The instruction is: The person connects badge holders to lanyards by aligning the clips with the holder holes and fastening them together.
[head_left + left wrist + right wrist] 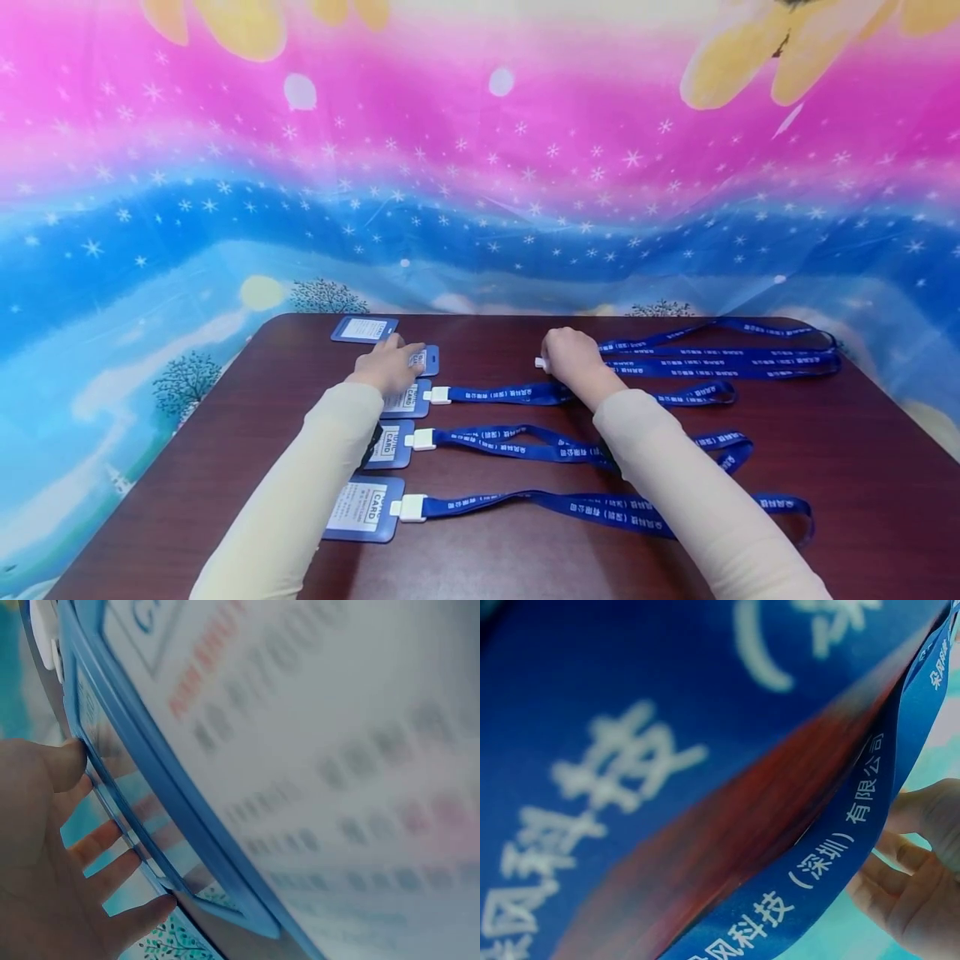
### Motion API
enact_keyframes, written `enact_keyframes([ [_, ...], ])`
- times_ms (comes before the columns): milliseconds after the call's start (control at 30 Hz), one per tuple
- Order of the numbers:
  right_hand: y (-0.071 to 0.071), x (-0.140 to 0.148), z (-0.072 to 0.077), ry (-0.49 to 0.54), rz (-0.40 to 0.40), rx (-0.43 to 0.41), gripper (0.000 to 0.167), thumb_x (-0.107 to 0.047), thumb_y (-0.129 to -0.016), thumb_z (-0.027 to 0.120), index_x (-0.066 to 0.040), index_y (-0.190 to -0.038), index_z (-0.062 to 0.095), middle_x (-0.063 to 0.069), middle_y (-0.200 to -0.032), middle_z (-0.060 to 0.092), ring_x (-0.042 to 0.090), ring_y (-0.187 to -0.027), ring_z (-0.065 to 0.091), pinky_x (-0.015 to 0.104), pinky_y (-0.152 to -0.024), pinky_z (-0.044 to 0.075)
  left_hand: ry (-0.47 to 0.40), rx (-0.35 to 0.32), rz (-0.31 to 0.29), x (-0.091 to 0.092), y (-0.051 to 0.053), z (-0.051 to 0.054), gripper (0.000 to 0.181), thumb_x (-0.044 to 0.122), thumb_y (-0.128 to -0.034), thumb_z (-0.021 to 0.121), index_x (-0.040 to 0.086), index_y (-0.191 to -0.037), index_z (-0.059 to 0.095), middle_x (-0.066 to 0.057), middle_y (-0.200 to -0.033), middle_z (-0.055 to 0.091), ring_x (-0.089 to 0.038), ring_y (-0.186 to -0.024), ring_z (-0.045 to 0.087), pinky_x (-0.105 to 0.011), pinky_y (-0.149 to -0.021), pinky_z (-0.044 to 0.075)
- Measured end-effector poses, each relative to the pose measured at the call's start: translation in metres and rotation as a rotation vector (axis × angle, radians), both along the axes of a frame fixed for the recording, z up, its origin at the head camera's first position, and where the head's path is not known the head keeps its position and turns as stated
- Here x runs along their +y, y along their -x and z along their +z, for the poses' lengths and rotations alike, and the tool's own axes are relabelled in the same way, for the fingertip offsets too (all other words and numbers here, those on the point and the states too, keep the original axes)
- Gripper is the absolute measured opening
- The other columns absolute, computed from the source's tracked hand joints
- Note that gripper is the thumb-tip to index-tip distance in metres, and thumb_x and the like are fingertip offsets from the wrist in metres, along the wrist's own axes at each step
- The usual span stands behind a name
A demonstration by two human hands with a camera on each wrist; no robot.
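At the back of the table, my left hand (pixel 386 365) holds a blue card holder (pixel 431 360) by its edges, thumb on one side and fingers on the other. In the left wrist view, that thumb and those fingertips touch the holder's frame (pixel 124 791). My right hand (pixel 573 360) pinches a blue lanyard near its white clip (pixel 540 363). Its printed strap (pixel 720 367) stretches away to the right. A gap separates clip and card holder. In the right wrist view, a printed strap (pixel 825 859) partly covers the right fingers.
Another card holder (pixel 364 329) lies behind my left hand, without a strap. Towards me lie several card holders (pixel 363 512) joined by white clips (pixel 410 507) to blue lanyards (pixel 517 498), in rows on the brown table (pixel 480 558). A patterned cloth (pixel 480 167) hangs behind.
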State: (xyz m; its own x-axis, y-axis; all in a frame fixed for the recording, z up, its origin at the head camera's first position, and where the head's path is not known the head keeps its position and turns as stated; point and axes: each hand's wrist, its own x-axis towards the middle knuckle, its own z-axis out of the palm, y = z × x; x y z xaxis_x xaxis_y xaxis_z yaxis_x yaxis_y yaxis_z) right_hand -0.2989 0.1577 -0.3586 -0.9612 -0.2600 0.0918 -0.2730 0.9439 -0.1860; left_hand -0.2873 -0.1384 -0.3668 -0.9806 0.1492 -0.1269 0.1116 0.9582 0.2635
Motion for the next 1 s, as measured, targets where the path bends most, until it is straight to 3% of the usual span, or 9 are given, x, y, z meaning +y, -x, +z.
enact_keyframes([
  [233,-0.002,0.004,0.001,-0.024,-0.014,-0.009,0.005,-0.007,-0.088,0.071,-0.006,-0.084,0.072,0.007,-0.081,0.066,0.022,-0.069,0.058,0.041,-0.072,0.056,-0.026,0.055,-0.017,0.010,0.007,0.000,0.048,0.029,-0.1003,0.059,0.019,-0.146,0.051,-0.018,-0.145,0.042,-0.040,-0.134,0.039,-0.064,-0.103,0.036],
  [367,-0.003,-0.001,0.001,-0.041,0.006,-0.018,0.007,-0.011,-0.091,0.069,-0.006,-0.091,0.074,0.008,-0.087,0.068,0.022,-0.074,0.060,0.042,-0.074,0.056,-0.019,0.068,-0.022,0.011,0.007,0.000,0.047,0.028,-0.0991,0.062,0.017,-0.144,0.054,-0.019,-0.146,0.042,-0.042,-0.134,0.040,-0.065,-0.101,0.037],
  [600,0.001,-0.032,0.003,-0.079,0.046,-0.014,0.015,-0.014,-0.095,0.065,-0.010,-0.082,0.072,0.005,-0.077,0.064,0.021,-0.068,0.057,0.038,-0.068,0.052,0.044,0.095,-0.013,0.009,0.004,0.003,0.047,0.028,-0.0975,0.064,0.016,-0.142,0.056,-0.020,-0.144,0.045,-0.043,-0.125,0.050,-0.061,-0.095,0.045],
  [700,0.004,-0.045,0.001,-0.107,0.056,-0.003,0.017,-0.016,-0.096,0.064,-0.012,-0.082,0.072,0.005,-0.080,0.064,0.021,-0.072,0.058,0.040,-0.070,0.054,0.057,0.090,-0.005,0.012,0.002,0.006,0.047,0.028,-0.0980,0.064,0.015,-0.142,0.056,-0.021,-0.147,0.043,-0.042,-0.127,0.050,-0.060,-0.096,0.045],
  [1000,0.009,-0.086,-0.004,-0.185,0.142,0.041,0.015,-0.022,-0.096,0.066,-0.013,-0.104,0.076,0.006,-0.099,0.066,0.021,-0.088,0.064,0.040,-0.082,0.056,0.057,0.084,0.031,0.014,-0.002,0.009,0.046,0.027,-0.0980,0.064,0.016,-0.142,0.056,-0.022,-0.154,0.035,-0.043,-0.130,0.047,-0.059,-0.100,0.043],
])
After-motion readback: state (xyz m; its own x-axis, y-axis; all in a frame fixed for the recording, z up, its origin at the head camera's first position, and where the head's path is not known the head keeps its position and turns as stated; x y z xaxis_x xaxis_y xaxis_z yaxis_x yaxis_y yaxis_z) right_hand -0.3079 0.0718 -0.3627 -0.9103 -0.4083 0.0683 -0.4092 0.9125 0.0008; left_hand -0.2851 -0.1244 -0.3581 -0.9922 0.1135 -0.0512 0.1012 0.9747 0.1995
